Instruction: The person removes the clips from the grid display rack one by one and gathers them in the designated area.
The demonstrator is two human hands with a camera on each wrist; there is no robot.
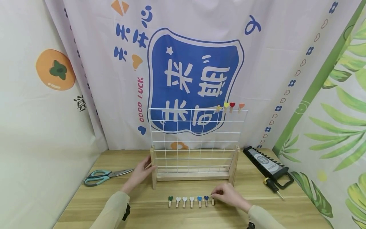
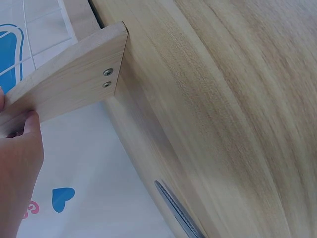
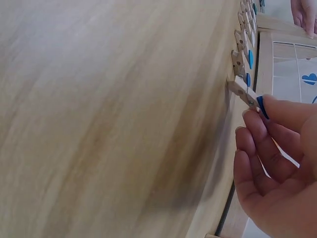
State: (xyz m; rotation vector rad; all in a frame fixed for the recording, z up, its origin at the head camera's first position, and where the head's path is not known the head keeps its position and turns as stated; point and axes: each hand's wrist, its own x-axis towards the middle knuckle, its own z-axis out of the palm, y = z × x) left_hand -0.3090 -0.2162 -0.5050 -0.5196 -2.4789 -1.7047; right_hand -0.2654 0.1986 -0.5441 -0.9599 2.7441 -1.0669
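A white wire grid rack with a wooden base stands on the table. My left hand holds its left wooden side post, thumb and fingers on either side of the wood. Between thumb and fingertips, my right hand pinches a small wooden clothespin with a dark blue heart. It is at the right end of a row of heart clothespins: a green one, several white ones, a light blue one and a dark blue one.
Clothespins with a yellow star, a yellow heart, a red heart and an orange heart sit on the grid's top wire. Scissors lie left. A black rack-like holder and a screwdriver lie right.
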